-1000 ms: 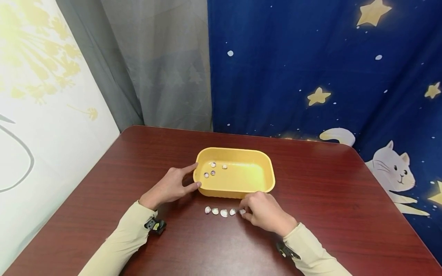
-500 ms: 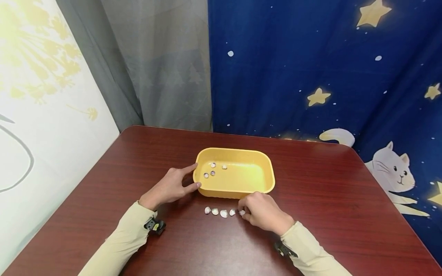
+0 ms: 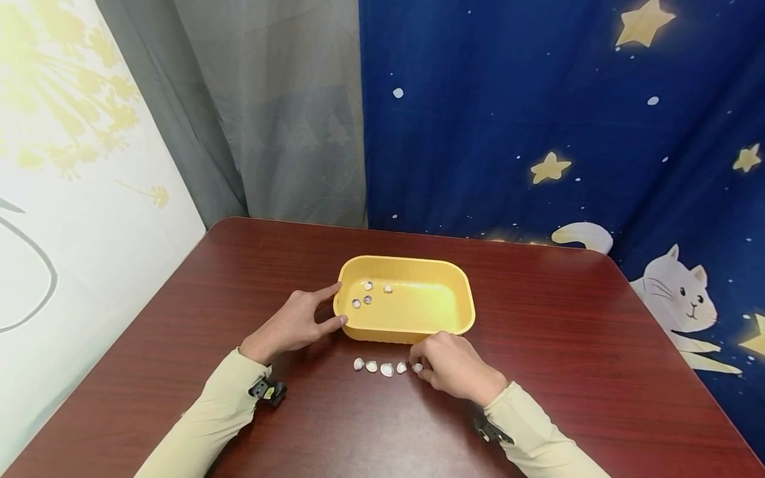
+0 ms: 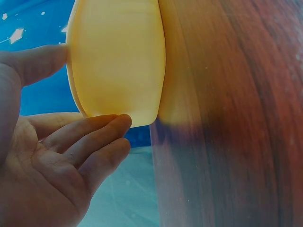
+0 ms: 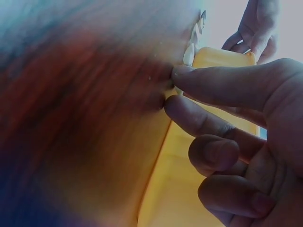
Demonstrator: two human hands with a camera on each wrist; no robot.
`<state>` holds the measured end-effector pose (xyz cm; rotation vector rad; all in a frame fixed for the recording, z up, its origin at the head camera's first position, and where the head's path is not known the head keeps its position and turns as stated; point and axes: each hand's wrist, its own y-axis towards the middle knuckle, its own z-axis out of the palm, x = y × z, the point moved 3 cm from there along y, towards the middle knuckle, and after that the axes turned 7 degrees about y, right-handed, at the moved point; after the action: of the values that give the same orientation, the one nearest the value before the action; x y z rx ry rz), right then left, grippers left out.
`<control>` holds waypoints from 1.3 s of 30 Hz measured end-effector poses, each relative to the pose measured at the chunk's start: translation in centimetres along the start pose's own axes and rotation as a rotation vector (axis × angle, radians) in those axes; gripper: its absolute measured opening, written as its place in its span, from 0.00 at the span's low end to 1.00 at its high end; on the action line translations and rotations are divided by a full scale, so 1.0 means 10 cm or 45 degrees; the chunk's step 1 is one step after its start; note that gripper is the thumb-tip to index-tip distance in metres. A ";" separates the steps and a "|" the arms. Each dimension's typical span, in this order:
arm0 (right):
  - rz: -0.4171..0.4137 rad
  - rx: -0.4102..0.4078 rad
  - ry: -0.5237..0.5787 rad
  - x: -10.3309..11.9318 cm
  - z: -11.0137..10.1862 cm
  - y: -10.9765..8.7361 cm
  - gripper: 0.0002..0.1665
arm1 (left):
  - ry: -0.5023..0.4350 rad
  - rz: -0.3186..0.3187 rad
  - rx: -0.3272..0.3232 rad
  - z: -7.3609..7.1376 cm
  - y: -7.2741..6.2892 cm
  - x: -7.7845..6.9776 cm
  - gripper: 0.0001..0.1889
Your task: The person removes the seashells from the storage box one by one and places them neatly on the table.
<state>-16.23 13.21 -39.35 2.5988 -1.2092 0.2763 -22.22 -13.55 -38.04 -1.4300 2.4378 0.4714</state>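
Note:
A yellow plastic tub [image 3: 412, 337] stands on the table. My left hand [image 3: 297, 321] rests against its left end, with thumb and fingers spread along the rim and wall. In the left wrist view the fairly straight fingers [image 4: 106, 125] touch the tub's wall [image 4: 118, 71]. In front of the tub, several small white seashells [image 3: 387, 370] lie in a row. My right hand [image 3: 457, 368] pinches a seashell [image 3: 417, 368] at the row's right end, between thumb and index finger. That shell is mostly hidden by the fingertips in the right wrist view.
Several small shells [image 3: 368, 286] lie inside the tub, toward its left end. The reddish-brown table [image 3: 568, 345] reaches back to a grey curtain [image 3: 299, 133] and a blue star-patterned curtain [image 3: 454, 133]. A white patterned surface [image 3: 89, 219] borders it on the left.
The right hand and the pinched shell have shifted very slightly left, toward the row. The left hand and the tub look unchanged.

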 end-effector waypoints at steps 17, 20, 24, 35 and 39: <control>-0.017 0.021 0.046 0.01 -0.03 0.00 0.10 | 0.001 -0.017 0.014 -0.01 0.00 0.00 0.38; -0.024 0.031 0.062 0.02 -0.06 -0.01 0.12 | -0.001 -0.026 0.024 -0.01 0.00 -0.01 0.38; -0.046 0.035 0.071 0.04 -0.13 0.00 0.10 | -0.002 -0.037 0.040 -0.02 0.00 -0.01 0.38; -0.126 0.043 0.060 0.14 -0.38 0.08 0.09 | -0.002 -0.041 0.050 0.00 0.02 0.01 0.38; -0.148 0.051 0.021 0.15 -0.48 0.17 0.08 | 0.007 -0.043 0.050 0.02 0.03 0.01 0.38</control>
<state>-16.87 12.57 -34.15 2.6831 -1.0533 0.3003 -22.56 -13.45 -38.19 -1.4559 2.4092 0.4106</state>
